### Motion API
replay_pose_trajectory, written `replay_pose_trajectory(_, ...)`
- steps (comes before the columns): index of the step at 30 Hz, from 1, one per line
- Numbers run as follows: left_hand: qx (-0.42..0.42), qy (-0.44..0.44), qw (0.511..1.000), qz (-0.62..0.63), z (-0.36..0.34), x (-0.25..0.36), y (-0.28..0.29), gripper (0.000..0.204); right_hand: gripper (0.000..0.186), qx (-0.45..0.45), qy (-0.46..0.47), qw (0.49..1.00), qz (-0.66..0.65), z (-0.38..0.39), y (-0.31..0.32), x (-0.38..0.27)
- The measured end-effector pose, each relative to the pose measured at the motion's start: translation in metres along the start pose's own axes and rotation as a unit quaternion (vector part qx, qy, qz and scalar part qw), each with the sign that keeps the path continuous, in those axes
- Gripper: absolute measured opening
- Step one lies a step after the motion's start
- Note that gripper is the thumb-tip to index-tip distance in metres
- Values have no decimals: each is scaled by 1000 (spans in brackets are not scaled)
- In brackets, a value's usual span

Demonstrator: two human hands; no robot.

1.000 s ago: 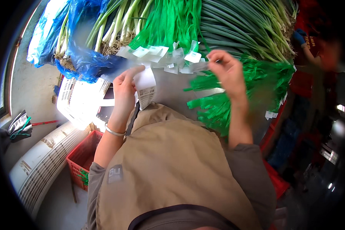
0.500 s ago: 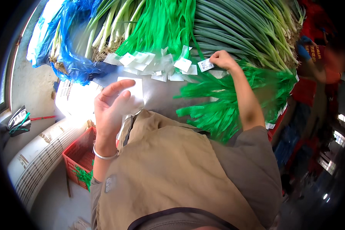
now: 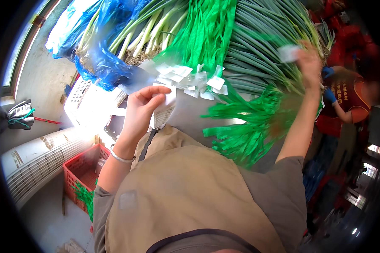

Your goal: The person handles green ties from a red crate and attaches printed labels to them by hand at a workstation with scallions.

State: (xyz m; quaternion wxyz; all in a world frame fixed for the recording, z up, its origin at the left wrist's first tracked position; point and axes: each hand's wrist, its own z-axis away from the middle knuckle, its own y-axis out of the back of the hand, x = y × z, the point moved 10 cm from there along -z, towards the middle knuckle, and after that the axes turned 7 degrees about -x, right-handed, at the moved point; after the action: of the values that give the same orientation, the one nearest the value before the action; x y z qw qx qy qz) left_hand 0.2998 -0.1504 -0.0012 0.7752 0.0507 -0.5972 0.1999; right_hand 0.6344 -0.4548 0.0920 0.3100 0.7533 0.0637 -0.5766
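My left hand [image 3: 144, 107], with a bracelet at its wrist, pinches white label paper [image 3: 168, 100] between thumb and forefinger, near the table's front edge. Up at the right, over the long green onions [image 3: 264, 59], my right hand [image 3: 309, 69] grips a white tag [image 3: 288, 53], smeared by motion. A blurred green strip trails leftward from that tag, apparently a mesh bag. Between the hands, green mesh bags [image 3: 209, 31] hang over the onions, their white tags [image 3: 192, 80] bunched at the lower ends. More green mesh bags [image 3: 245, 126] lie heaped below my right forearm.
Blue plastic [image 3: 99, 55] wraps onions at the far left. A white basket [image 3: 78, 99], a white slatted appliance [image 3: 46, 158] and a red crate [image 3: 82, 173] with green mesh are at left. A co-worker with blue gloves [image 3: 330, 96] stands at right.
My right hand has swung right and away with the tag, from beside the tag bunch to over the onions. The left hand sits further right in view, still pinching label paper; the view has shifted.
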Motion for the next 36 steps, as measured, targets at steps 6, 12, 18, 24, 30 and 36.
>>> replay_pose_trajectory(6,-39,46,994,91,-5,-27,12,29,28,29,-4,964,-263,47,-108,-21)
replay_pose_trajectory(12,-74,32,985,154,-2,-27,6,29,15,-162,14,977,-138,129,-302,-76)
replay_pose_trajectory(18,-58,55,985,152,-9,-37,7,29,15,-106,-4,985,-138,142,-303,-61)
replay_pose_trajectory(24,-25,26,993,109,-20,-46,-2,29,11,-42,53,996,-55,148,-289,-59)
replay_pose_trajectory(30,57,105,984,135,-28,-62,-7,30,5,-40,-74,975,-205,149,-266,-17)
replay_pose_trajectory(36,53,139,983,107,-33,-82,-4,34,8,78,-312,882,-344,143,-184,131)
